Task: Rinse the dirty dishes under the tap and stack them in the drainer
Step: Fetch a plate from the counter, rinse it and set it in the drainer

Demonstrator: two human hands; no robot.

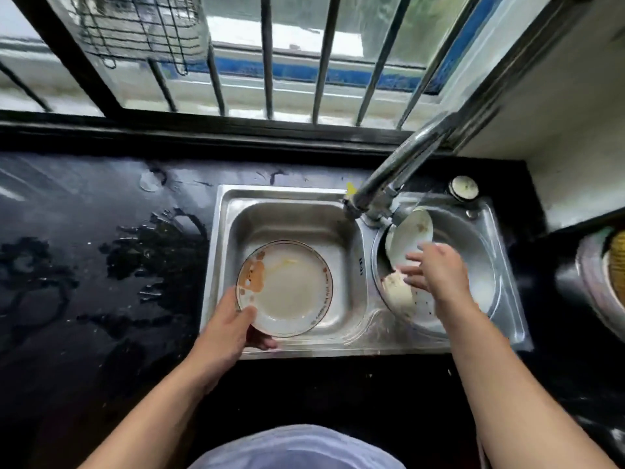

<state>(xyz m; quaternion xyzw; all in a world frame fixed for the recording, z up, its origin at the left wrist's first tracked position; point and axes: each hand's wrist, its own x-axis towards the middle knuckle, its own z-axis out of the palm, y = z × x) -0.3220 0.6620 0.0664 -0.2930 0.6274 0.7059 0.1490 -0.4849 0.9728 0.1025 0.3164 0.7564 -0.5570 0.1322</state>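
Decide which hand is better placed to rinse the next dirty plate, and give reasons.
Left. The left hand already grips the stained plate over the left basin, near the tap; the right hand touches an upright plate in the drainer.

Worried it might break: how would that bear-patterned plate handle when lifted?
Probably slippery: the plate looks smeared, and the left hand grips only its rim. Likely stiff and fragile; it looks like glazed ceramic above a steel sink.
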